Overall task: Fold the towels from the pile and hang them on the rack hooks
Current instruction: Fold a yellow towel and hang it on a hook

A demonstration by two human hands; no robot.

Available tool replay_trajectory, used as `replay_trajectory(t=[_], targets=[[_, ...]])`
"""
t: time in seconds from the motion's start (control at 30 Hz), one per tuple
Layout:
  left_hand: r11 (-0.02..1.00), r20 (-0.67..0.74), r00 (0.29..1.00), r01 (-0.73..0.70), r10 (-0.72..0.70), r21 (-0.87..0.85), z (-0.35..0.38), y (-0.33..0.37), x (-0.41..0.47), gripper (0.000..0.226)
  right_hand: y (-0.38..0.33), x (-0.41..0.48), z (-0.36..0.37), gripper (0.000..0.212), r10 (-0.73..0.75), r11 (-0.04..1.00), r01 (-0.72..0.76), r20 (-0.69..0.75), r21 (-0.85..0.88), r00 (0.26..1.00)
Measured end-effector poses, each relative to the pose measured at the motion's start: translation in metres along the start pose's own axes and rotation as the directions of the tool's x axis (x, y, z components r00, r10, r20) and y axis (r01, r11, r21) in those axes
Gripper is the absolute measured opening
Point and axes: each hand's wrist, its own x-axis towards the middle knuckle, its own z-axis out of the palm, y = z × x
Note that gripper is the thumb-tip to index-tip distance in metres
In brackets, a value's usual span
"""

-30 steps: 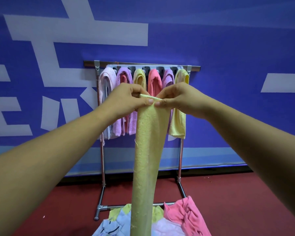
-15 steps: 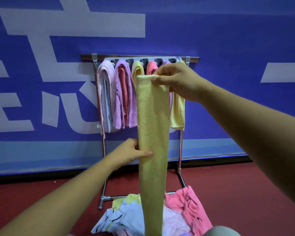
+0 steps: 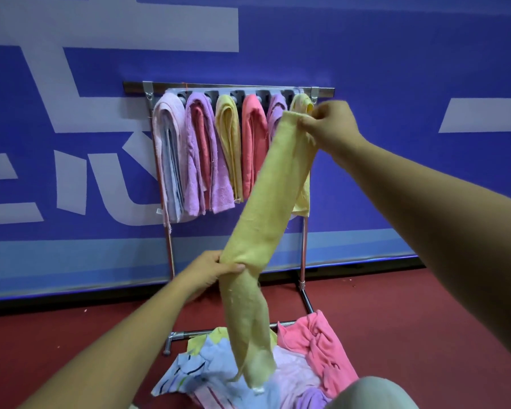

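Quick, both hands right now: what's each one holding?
Left hand: grips the yellow towel at mid-length.
Right hand: pinches the same towel's top end.

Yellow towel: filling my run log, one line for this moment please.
step: folding | right hand: pinches yellow towel top | left hand: grips its middle | rack: towels hung | pile: on floor

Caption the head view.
Right hand pinches the top of a yellow towel by the rack; left hand grips its middle above the pile.
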Motion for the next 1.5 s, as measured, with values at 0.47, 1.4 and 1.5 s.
replay_trajectory(t=[0.47,1.4,1.5], targets=[[0.978,0.273,0.955,-0.059,0.113,-0.199,-0.019,0.129,0.006,0.022,0.089,-0.06,0.053,0.038,0.324,0.904,-0.428,0.688,-0.022,0.649],[0.97,0.349,0.908,-0.193,0.233,-0.147,-0.036,0.175,0.05,0.029,0.051,-0.024,0.029,0.028,-0.04,0.755,-0.564,0.882,0.335,0.47],[0.977,0.365,0.906,-0.187,0.213,-0.106,-0.046,0.188,0.062,0.027,0.039,-0.01,0.036,0.02,-0.11,0.743,-0.521,0.845,0.419,0.524]])
